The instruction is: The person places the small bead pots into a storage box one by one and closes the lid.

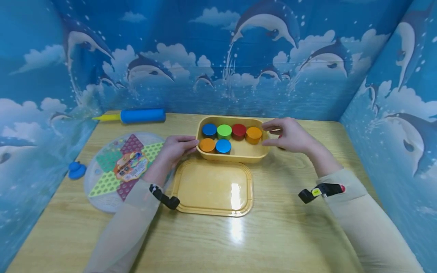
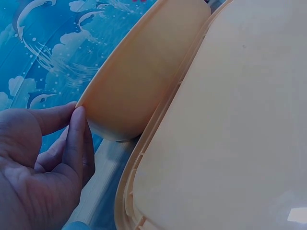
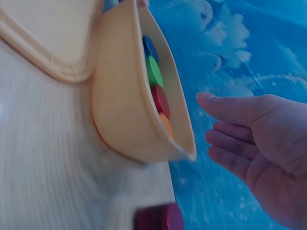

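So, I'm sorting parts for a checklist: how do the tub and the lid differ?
The tub has tall walls, while the lid is flat with a shallow edge. The tub holds six coloured discs; the lid carries none. The tub stands farther back, with the lid in front. Both are yellowish, with rounded corners.

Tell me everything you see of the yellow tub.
The tub is yellow, plastic-looking and open-topped, with smooth walls and rounded corners. It sits upright on the table, just beyond the lid. Six round pieces are inside: two blue, two orange, one green, one red. The left grip pinches its left rim; the right grip is beside its right end, not touching it.
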A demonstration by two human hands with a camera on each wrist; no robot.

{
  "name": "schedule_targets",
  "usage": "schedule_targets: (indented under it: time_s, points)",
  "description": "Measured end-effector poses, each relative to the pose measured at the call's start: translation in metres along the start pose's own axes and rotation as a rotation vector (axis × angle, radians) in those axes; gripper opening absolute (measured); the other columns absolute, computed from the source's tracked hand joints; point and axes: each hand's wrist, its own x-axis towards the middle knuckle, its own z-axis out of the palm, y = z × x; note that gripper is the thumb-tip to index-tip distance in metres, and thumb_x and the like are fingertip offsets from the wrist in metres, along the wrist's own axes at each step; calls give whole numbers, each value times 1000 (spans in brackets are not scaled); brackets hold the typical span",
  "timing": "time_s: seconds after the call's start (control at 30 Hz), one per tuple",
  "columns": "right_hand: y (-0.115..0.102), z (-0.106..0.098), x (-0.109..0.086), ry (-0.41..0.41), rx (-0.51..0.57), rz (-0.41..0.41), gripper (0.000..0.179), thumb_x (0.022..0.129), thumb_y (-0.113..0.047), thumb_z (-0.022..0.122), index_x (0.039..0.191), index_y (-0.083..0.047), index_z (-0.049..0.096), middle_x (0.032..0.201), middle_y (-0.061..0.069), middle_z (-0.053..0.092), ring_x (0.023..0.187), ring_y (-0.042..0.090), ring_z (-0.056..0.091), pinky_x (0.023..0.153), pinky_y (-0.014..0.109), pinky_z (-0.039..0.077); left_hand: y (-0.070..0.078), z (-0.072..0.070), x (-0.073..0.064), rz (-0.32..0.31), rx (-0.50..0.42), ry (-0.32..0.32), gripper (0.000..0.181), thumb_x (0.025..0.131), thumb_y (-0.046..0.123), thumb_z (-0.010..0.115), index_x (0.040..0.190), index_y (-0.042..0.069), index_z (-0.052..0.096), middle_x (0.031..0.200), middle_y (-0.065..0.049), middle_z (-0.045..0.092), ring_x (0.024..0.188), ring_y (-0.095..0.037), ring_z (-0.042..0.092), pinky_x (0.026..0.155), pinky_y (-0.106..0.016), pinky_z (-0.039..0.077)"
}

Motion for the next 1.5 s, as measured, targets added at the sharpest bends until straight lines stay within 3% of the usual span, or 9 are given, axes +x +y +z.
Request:
schedule_targets:
  time_s: [0.33,0.6,1.07,1.5]
  points:
    - [35,-37,-18,64,-12,82,57,94,-13,84,143,5,61,142,29,60,131,47,58,109,56,52,0,0,0,-2,4,0,42,101,14,76,140,5,67,133,-12,66,110,-20,72,92,-29,62]
    - [61,-50,-28,80,-22,158,61,95,-16,84,145,7,58,145,31,56,134,47,55,112,56,50,1,-2,-3,9,-36,-37,41,101,9,74,141,0,65,136,-15,63,110,-20,72,96,-29,61]
    - [102,-48,-37,32,-44,273,72,97,-24,82,152,7,49,152,33,48,141,52,44,113,65,44,3,-1,-3,0,-20,-22,40,101,11,75,140,2,67,135,-13,63,112,-20,71,93,-28,62]
    - [123,-30,-39,39,-3,281,80,96,-25,83,155,11,42,153,36,46,140,55,44,111,66,45,2,0,-4,10,-15,-27,41,102,11,74,140,1,66,136,-14,63,113,-21,71,94,-29,61]
